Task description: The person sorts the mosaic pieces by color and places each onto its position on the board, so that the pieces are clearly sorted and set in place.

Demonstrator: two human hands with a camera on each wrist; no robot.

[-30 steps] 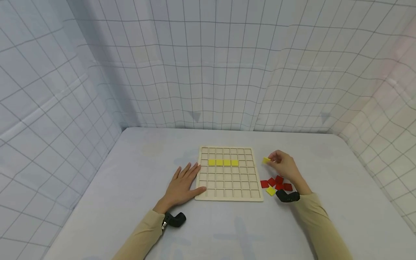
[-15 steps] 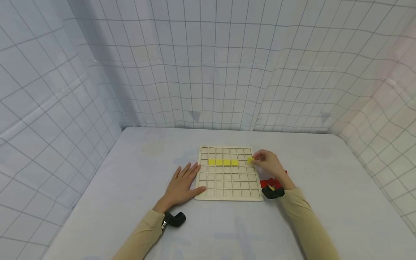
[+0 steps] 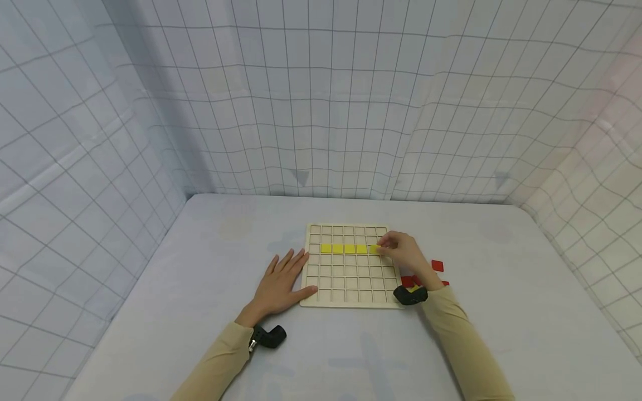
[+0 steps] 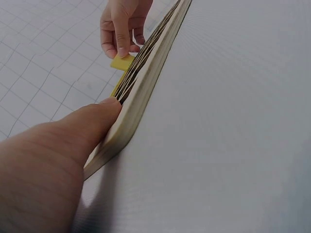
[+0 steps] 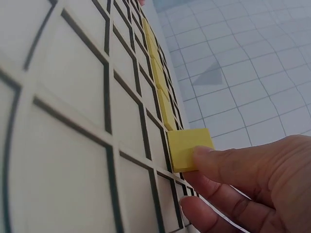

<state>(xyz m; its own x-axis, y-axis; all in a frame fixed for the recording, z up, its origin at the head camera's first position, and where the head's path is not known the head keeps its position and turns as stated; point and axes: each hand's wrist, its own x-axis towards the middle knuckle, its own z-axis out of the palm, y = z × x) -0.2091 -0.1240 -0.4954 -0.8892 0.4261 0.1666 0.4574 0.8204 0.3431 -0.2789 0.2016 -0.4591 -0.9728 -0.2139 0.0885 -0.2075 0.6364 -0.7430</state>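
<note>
Yellow square tile, in hand: one (image 5: pixel 182 143), tilted, above the far part of the board, just right of the yellow row; whether its edge touches the board, I cannot tell.
Right hand: mine (image 3: pixel 405 255), pinching that tile by its right side, thumb on the face.
Handling, judged: light, stiff, likely smooth enough to slip under a loose pinch; hardly fragile.
Best hold: thumb and fingertip on the right part, left edge kept free.
Left hand: mine (image 3: pixel 278 288), fingers spread, gripping nothing; fingertips at the board's left rim, thumb on its near left part.
Grid board: pale, wood-like (image 3: pixel 339 272), square cells between raised ribs.
Yellow row: four tiles (image 3: pixel 338 249), side by side in far cells.
Red tiles: loose group (image 3: pixel 437 265), right of the board, partly hidden by my right arm.
</note>
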